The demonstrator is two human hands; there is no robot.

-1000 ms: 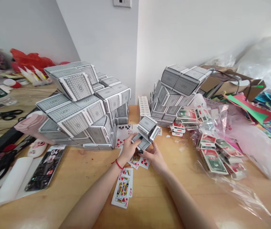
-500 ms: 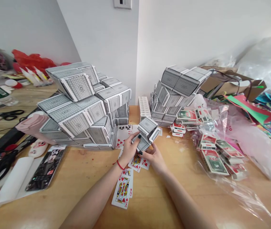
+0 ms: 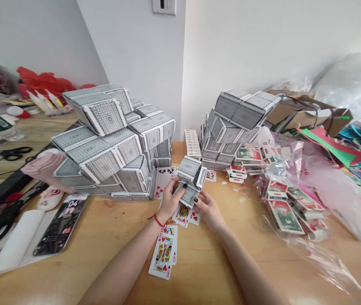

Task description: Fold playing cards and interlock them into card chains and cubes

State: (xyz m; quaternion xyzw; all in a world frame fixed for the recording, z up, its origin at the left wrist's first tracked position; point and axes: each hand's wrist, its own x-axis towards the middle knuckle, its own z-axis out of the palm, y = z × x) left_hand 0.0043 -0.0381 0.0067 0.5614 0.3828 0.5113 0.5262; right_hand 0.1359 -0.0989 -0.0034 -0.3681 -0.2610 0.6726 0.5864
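Between both hands is a small box folded from playing cards [image 3: 189, 168], grey patterned backs outward, with one flap angled toward me. My left hand [image 3: 170, 199] grips its left side, thumb on the lower card. My right hand [image 3: 209, 208] pinches its lower right edge with thumb and fingers. Beneath the hands lie loose face-up playing cards [image 3: 183, 214]. Closer to me is a king of hearts [image 3: 163, 254], overlapping another card. Behind the box, further face-up cards [image 3: 162, 180] are partly covered.
Stacked card-box structures rise at left [image 3: 104, 148] and right [image 3: 231, 131]. A white slotted block [image 3: 192, 144] stands between them. Card packs [image 3: 284, 216] and clear plastic wrap [image 3: 323, 262] lie at right. A phone [image 3: 61, 224] and black scissors [image 3: 2, 220] are at left.
The folded card box has turned and tilted, so its lower card faces me more. My right hand has shifted slightly to the right along its edge, exposing a card behind it.
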